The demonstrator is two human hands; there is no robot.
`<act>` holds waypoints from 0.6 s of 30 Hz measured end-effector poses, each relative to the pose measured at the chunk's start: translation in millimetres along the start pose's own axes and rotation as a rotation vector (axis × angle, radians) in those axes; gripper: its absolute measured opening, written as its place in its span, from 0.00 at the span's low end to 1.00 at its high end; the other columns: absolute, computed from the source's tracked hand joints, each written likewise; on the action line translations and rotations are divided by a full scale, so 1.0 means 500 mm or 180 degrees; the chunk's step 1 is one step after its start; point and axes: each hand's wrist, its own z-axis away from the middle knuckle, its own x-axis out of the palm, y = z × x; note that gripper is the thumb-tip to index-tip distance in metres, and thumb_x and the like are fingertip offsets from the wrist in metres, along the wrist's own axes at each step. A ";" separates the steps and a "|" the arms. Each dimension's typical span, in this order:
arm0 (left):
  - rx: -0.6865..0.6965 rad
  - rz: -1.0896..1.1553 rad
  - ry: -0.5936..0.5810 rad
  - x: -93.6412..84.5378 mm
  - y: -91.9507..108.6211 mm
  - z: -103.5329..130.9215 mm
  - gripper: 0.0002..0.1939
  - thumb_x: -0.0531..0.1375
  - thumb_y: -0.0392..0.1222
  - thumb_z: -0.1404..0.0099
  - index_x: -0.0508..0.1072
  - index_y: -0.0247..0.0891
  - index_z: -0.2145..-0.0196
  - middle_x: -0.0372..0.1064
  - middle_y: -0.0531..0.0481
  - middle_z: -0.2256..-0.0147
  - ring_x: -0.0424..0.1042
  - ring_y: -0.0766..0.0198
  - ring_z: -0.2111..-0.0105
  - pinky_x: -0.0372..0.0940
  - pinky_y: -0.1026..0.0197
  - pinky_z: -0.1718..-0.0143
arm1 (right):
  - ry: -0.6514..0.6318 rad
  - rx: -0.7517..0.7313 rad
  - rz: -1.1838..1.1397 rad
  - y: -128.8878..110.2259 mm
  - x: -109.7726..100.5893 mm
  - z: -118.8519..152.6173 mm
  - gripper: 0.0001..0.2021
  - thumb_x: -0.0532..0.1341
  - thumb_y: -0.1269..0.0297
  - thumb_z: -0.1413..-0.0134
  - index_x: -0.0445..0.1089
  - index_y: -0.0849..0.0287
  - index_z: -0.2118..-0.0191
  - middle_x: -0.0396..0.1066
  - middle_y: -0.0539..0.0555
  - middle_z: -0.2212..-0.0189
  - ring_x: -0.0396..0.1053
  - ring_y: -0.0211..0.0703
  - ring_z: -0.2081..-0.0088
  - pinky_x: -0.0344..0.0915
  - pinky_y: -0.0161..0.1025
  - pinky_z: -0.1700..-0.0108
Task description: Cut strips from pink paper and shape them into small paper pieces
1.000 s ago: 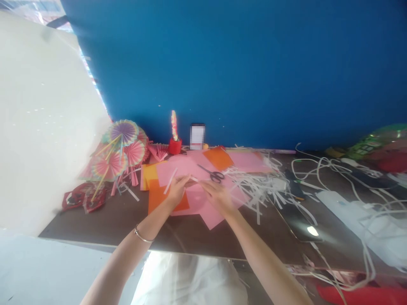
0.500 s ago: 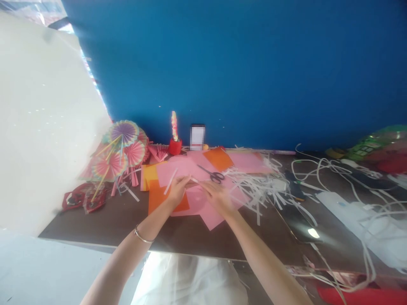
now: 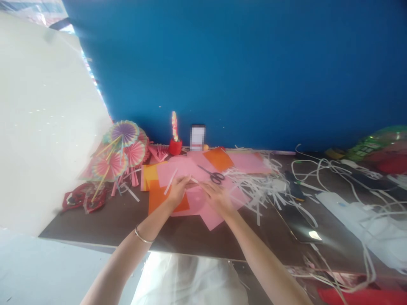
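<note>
Both my hands are over pink paper point(image 3: 181, 165) at the middle of the table. My left hand point(image 3: 178, 189) has its fingers pressed together on one end of a small pale strip point(image 3: 193, 180). At the strip's other end are the fingertips of my right hand point(image 3: 216, 195), closed on it. Scissors point(image 3: 216, 177) with dark handles lie on the pink paper just beyond my right hand. Under and beside my left wrist is an orange sheet point(image 3: 157, 197). A white strip point(image 3: 171, 181) lies left of my left fingers.
White paper strips point(image 3: 254, 186) are heaped at the right. Beyond them are a phone point(image 3: 295, 224), a white power strip point(image 3: 346, 220) and tangled cables. Paper fans point(image 3: 122, 134) and a red packet point(image 3: 95, 199) sit at the left. A red pot point(image 3: 175, 147) stands by the blue wall point(image 3: 235, 76).
</note>
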 end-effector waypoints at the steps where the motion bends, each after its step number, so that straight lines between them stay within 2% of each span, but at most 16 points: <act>1: -0.0010 0.0003 -0.0003 0.000 0.001 0.000 0.16 0.64 0.50 0.48 0.74 0.32 0.73 0.73 0.46 0.74 0.75 0.56 0.67 0.65 0.50 0.55 | 0.0004 0.0009 0.0017 0.000 0.000 0.000 0.15 0.51 0.76 0.44 0.70 0.56 0.57 0.74 0.53 0.63 0.71 0.40 0.62 0.68 0.36 0.60; 9: -0.0086 0.0029 0.0055 0.002 -0.002 -0.001 0.16 0.64 0.51 0.49 0.74 0.33 0.74 0.73 0.47 0.76 0.74 0.57 0.69 0.66 0.50 0.56 | 0.0063 0.0039 -0.0060 0.000 0.003 -0.001 0.15 0.50 0.74 0.43 0.70 0.56 0.57 0.74 0.53 0.63 0.71 0.40 0.62 0.68 0.36 0.60; 13: -0.0040 0.0036 -0.0036 0.008 -0.003 0.003 0.16 0.63 0.52 0.49 0.75 0.33 0.74 0.73 0.45 0.72 0.74 0.57 0.65 0.64 0.51 0.54 | 0.0034 0.0100 -0.0049 0.000 0.003 0.000 0.15 0.50 0.74 0.43 0.69 0.55 0.55 0.73 0.53 0.62 0.70 0.40 0.62 0.68 0.36 0.59; 18: -0.0029 -0.0539 -0.0161 0.003 -0.017 0.004 0.13 0.65 0.48 0.50 0.77 0.34 0.72 0.74 0.45 0.69 0.72 0.56 0.62 0.62 0.52 0.54 | 0.0115 0.0144 -0.0021 -0.003 0.005 0.000 0.14 0.50 0.73 0.43 0.70 0.56 0.58 0.74 0.53 0.63 0.71 0.40 0.63 0.68 0.37 0.61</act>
